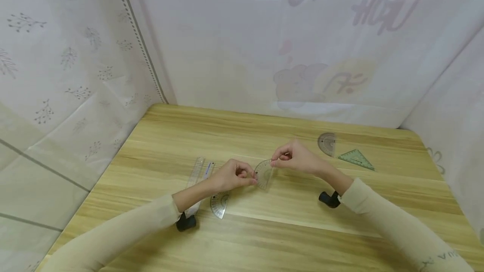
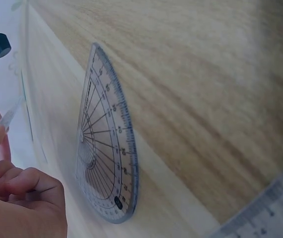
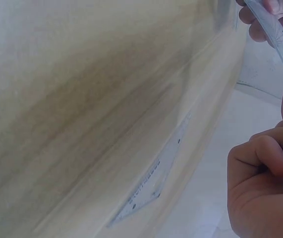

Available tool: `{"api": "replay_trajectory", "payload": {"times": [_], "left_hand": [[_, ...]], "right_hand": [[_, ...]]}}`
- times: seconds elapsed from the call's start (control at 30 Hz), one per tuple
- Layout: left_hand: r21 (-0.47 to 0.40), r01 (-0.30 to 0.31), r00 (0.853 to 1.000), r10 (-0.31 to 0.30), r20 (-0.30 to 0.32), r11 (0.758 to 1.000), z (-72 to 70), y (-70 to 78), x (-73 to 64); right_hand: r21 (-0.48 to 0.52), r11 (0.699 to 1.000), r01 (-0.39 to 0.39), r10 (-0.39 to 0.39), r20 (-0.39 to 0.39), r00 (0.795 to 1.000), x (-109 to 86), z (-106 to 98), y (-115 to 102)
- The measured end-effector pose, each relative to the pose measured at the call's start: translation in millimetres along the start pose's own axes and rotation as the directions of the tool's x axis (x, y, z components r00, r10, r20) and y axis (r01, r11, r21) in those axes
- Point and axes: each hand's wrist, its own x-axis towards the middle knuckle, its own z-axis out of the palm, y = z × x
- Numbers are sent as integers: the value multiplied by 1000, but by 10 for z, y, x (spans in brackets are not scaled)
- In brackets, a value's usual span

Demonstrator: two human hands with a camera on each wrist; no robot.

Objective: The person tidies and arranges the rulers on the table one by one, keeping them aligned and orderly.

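Note:
Both hands hold one clear protractor (image 1: 264,175) between them in the middle of the head view. Thumb and fingers of the left hand (image 1: 233,174) pinch its left side, while the right hand (image 1: 298,158) pinches its upper right corner. In the right wrist view the protractor (image 3: 275,37) appears nearly edge-on, raised off the table. A second clear protractor (image 1: 219,204) lies on the table below the left hand; the left wrist view shows this protractor (image 2: 109,148) with its black scale lines. Two clear rulers (image 1: 195,171) lie side by side, partly hidden by the left forearm.
Beyond the right hand, a greyish protractor (image 1: 327,144) and a green set square (image 1: 356,159) lie on the wooden table (image 1: 280,238). Black wrist-worn devices hang under both cuffs, the right device (image 1: 330,199) low over the tabletop. Printed curtains (image 1: 227,45) stand behind and beside the table.

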Motion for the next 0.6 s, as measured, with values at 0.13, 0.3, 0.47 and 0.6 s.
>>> {"api": "replay_trajectory", "payload": {"times": [0.13, 0.3, 0.47, 0.6], "left_hand": [[-3, 18, 1000, -18, 19, 1000, 15, 17, -15], [-6, 3, 999, -3, 32, 1000, 34, 16, -35], [-9, -30, 998, 30, 53, 1000, 52, 4, -32], [9, -44, 997, 44, 59, 999, 62, -2, -43]], "right_hand": [[4, 1000, -21, 21, 4, 1000, -35, 22, 8], [10, 1000, 16, -16, 14, 1000, -80, 32, 18], [3, 999, 37, -37, 17, 999, -102, 35, 25], [-3, 1000, 29, -29, 19, 999, -89, 54, 22]]}}
